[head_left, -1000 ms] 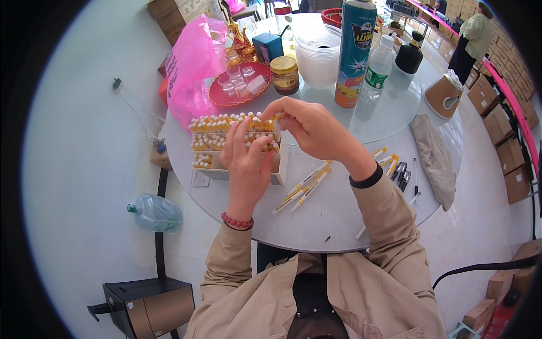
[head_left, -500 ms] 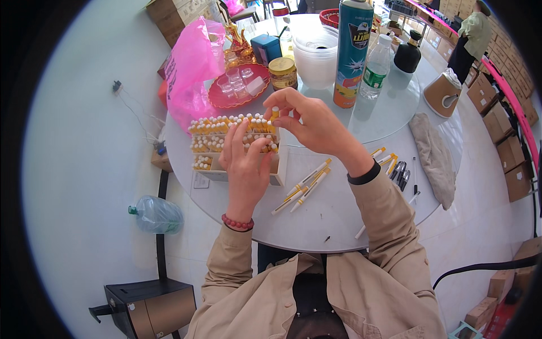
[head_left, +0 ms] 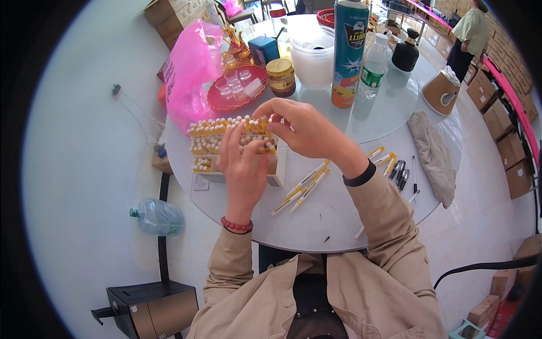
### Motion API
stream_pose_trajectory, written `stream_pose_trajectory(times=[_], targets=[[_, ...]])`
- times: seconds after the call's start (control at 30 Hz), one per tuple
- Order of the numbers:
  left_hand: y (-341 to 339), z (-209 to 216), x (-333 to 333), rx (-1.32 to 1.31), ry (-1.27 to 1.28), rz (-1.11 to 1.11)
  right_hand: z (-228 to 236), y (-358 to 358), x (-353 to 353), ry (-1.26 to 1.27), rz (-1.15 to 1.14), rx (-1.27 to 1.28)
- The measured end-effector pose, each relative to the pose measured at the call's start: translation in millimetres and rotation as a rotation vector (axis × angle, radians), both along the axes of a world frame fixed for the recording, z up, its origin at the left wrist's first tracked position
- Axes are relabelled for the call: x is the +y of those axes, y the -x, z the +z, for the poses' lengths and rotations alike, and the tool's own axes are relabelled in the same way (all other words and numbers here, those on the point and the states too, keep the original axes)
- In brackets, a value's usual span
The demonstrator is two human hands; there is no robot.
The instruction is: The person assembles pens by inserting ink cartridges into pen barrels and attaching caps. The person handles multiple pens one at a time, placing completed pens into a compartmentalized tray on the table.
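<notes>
Right hand: forefinger and thumb curled at one pen top; whether pinched, cannot be told. Left hand: fingers apart, over upright pens in compartmented box. Loose yellow-and-white pens: on table, right of box.

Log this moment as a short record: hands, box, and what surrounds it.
Left hand: fingers spread over the box
Right hand: fingertips at a pen in the box's far right corner; grip unclear
Box contents: upright yellow-and-white pens in rows, white ends up
On table: loose yellow-and-white pens, black pens, grey cloth
Beyond box: pink bag, red tray, lidded jar, spray can, clear bottle
</notes>
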State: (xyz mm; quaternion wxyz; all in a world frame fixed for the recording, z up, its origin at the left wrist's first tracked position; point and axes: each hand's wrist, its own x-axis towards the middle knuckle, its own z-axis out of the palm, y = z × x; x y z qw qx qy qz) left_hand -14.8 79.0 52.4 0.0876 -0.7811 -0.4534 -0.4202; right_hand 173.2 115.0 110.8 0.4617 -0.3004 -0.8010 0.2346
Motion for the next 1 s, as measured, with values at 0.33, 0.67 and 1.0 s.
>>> stream_pose_trajectory(times=[0.33, 0.67, 1.0], targets=[[30.7, -2.6, -9.5, -0.077, 0.009, 0.117, 18.6, -2.5, -22.2, -0.105, -0.119, 0.247], [75.9, -22.6, -11.2, -0.163, -0.006, 0.311, -7.2, 23.1, -32.3, -0.175, -0.085, 0.036], [73.6, -30.5, -15.7, -0.107, 0.053, 0.278, -20.8, 93.6, -7.8, -0.452, -0.210, -0.011]])
